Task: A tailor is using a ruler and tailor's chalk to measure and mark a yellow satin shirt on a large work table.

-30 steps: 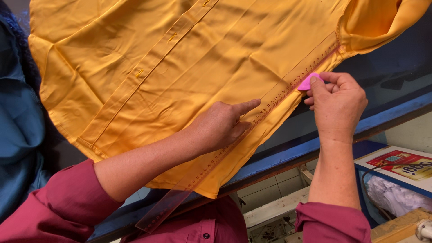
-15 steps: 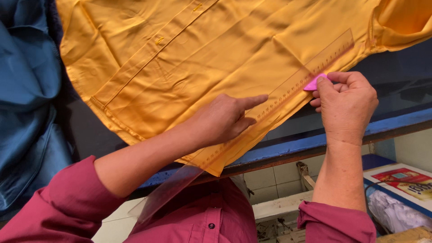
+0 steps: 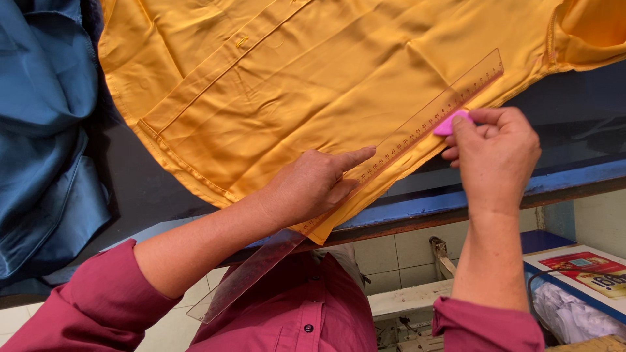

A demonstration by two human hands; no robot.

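Note:
An orange-yellow shirt (image 3: pixel 306 85) lies spread on a dark table (image 3: pixel 143 189). A long clear ruler (image 3: pixel 437 114) runs diagonally along the shirt's side edge, its near end sticking out past the table over my lap. My left hand (image 3: pixel 313 186) presses flat on the ruler, index finger stretched along it. My right hand (image 3: pixel 495 156) pinches a small pink piece of chalk (image 3: pixel 450 122) against the ruler's edge on the cloth. Both sleeves are dark red.
A blue garment (image 3: pixel 45 130) is heaped at the table's left. The table's blue front edge (image 3: pixel 574 179) runs across the right. Below at the right sit a printed box (image 3: pixel 587 267) and white plastic; tiled floor shows under the table.
The view has shifted so the shirt and hands sit further right and lower. My left hand stays pressed on the ruler and my right hand keeps the pink chalk at the ruler's edge.

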